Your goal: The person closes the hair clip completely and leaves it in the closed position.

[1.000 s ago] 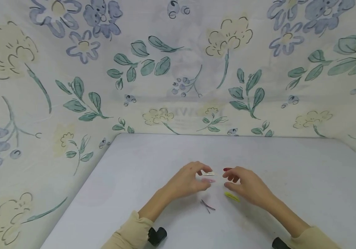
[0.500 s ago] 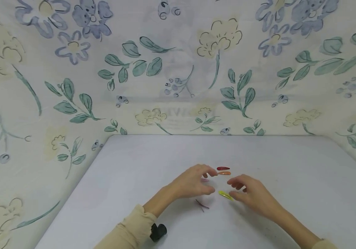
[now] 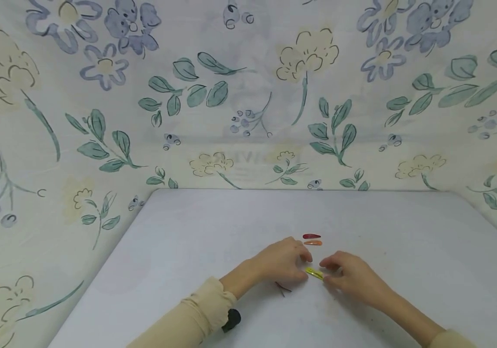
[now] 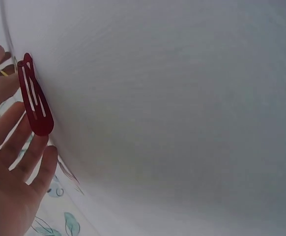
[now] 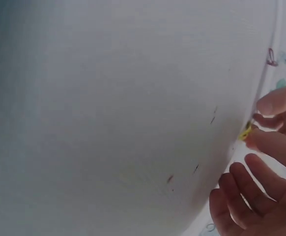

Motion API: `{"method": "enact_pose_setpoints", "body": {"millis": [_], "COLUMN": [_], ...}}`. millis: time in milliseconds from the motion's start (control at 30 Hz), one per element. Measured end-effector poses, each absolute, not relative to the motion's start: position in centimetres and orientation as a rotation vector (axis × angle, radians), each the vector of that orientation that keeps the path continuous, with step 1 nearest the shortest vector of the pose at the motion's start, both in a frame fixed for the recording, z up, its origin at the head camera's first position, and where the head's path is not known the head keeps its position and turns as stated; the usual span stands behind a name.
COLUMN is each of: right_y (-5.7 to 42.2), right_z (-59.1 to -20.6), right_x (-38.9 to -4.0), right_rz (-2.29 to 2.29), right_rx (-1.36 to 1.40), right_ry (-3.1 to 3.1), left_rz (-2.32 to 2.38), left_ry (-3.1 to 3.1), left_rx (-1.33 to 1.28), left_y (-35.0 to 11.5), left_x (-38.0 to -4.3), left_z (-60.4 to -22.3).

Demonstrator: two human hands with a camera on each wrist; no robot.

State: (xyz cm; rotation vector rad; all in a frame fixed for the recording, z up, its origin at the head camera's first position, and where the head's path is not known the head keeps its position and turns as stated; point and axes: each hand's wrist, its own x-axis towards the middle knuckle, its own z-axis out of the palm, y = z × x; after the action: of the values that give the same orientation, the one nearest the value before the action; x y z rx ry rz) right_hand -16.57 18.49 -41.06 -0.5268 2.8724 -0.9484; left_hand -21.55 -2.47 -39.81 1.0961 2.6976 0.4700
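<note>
A yellow hair snap clip (image 3: 315, 273) lies on the white table between both hands. My left hand (image 3: 280, 261) comes in from the left, its thumb right at the clip's left end and its index finger arched above. On the other side, the thumb of my right hand (image 3: 354, 279) meets the clip's right end, the index finger apart from it. In the right wrist view the yellow clip (image 5: 245, 132) shows at the thumb tip, the other fingers spread. Near my left wrist a dark red snap clip (image 4: 41, 120) stands on its edge, its two leaves parted.
A red snap clip (image 3: 311, 236) and an orange one (image 3: 313, 243) lie just beyond the hands. The white table (image 3: 426, 232) backs onto a flower-printed cloth (image 3: 248, 96). A black strap piece (image 3: 232, 320) sits by the left sleeve.
My left hand has moved right and nearer, down to the yellow clip, uncovering the orange clip. My right hand has moved from beside the red clip to the yellow clip's right end.
</note>
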Motion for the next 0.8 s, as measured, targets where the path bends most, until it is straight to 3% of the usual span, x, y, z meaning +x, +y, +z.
{"method": "enact_pose_setpoints", "body": {"millis": [800], "right_y": [16.4], "right_z": [-40.7], "right_x": [-16.6], "right_rz": [-0.54], "right_rx": [-0.524], "right_ry": [3.014], "left_rz": [0.266], "left_ry": [2.805], "left_rx": [1.167], "left_y": [-1.8], "left_x": [-20.9], "left_z": [-39.9]}}
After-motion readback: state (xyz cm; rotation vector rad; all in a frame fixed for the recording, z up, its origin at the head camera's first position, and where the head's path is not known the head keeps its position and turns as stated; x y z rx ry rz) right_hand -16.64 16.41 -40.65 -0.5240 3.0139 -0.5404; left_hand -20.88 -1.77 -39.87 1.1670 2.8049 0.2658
